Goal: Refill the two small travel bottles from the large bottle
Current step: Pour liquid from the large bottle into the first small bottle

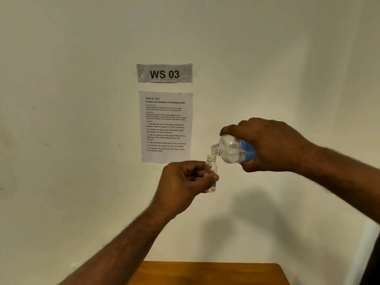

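Liquid lies shallow in the clear, capless travel bottle (210,174) pinched by the left hand (183,182); the right hand (271,145) grips the tilted, blue-labelled large bottle (236,150) just above. Below, a wooden surface (207,273) meets a cream wall (82,99).

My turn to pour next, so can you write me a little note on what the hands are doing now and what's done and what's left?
Left hand: grips one small travel bottle upright, cap off, held up in front of the wall.
Right hand: holds the large bottle tipped on its side, cap off, its mouth just above the small bottle's opening.
Done: both of these bottles are uncapped; a little clear liquid sits in the small bottle's bottom.
Left: finish filling it, fill the second travel bottle, put the caps back on. The second bottle and the caps are out of view; only a corner of the wooden table shows.
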The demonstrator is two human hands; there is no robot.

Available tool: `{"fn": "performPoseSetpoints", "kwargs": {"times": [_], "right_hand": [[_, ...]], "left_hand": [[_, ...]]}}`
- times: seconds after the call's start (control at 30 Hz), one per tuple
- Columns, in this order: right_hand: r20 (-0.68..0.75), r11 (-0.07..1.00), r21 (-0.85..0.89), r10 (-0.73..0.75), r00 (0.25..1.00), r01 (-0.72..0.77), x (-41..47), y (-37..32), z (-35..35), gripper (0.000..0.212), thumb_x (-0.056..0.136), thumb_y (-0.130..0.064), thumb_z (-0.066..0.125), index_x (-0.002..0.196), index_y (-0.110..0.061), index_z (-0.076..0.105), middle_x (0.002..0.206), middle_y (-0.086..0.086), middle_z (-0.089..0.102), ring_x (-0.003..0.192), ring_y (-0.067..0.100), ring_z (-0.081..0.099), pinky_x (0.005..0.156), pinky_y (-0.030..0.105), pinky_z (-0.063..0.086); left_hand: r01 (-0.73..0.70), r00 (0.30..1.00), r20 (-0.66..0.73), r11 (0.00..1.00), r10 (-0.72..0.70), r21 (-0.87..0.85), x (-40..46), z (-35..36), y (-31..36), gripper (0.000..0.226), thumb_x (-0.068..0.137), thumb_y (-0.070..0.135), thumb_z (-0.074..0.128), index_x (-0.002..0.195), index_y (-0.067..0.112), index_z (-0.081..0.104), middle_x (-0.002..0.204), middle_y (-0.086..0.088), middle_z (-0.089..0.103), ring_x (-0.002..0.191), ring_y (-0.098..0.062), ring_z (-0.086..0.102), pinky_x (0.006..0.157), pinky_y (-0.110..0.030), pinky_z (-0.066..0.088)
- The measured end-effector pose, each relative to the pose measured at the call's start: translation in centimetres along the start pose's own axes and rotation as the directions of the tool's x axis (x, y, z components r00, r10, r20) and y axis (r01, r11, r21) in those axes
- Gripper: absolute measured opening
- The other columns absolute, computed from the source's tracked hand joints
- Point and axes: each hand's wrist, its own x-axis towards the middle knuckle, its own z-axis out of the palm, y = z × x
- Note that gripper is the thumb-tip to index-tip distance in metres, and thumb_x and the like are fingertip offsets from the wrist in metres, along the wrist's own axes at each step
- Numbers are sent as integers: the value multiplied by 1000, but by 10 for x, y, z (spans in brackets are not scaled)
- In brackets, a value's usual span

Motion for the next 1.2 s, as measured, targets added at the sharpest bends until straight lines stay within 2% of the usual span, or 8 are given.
{"fn": "performPoseSetpoints", "kwargs": {"times": [0.37, 0.53, 0.7, 0.83, 1.2], "right_hand": [[-9, 1000, 9, -1, 1000, 1, -1, 1, 4, 83, 66, -49, 76, 135, -45, 31, 104, -12, 60, 86, 13, 54, 66, 35, 54], [4, 1000, 8, 1, 1000, -1, -1, 1, 4, 82, 67, -49, 76, 137, -44, 33, 106, -13, 60, 88, 12, 53, 67, 31, 51], [1, 1000, 1, 3, 1000, -3, 0, 1, 2, 80, 68, -49, 75, 137, -44, 35, 105, -14, 59, 87, 11, 52, 67, 32, 51], [-1, 1000, 10, 1, 1000, -1, 0, 0, 4, 80, 67, -48, 75, 137, -43, 36, 105, -13, 60, 87, 12, 52, 66, 31, 50], [-16, 1000, 5, -8, 1000, 9, 0, 1, 5, 80, 66, -47, 75, 136, -44, 36, 105, -12, 60, 87, 14, 55, 66, 33, 52]], "left_hand": [[8, 1000, 5, 1000, -8, -15, -1, 0, -4, 23, 80, 5, 84, 103, 5, 80, 76, -1, 80, 73, -16, 78, 67, -28, 63], [14, 1000, -5, 1000, -14, -17, 0, 0, -6, 24, 80, 7, 85, 103, 4, 80, 77, -5, 80, 75, -23, 79, 70, -38, 66], [20, 1000, -11, 1000, -20, -19, 1, 0, -7, 24, 79, 9, 86, 102, 8, 81, 79, -4, 81, 76, -22, 80, 70, -36, 66], [23, 1000, -3, 999, -23, -25, 1, -1, -8, 25, 80, 9, 86, 104, 8, 81, 81, -4, 81, 78, -23, 80, 73, -41, 66], [14, 1000, 11, 999, -13, -31, 1, 0, -7, 23, 81, 9, 85, 104, 10, 81, 82, -5, 82, 78, -22, 80, 71, -37, 66]]}}
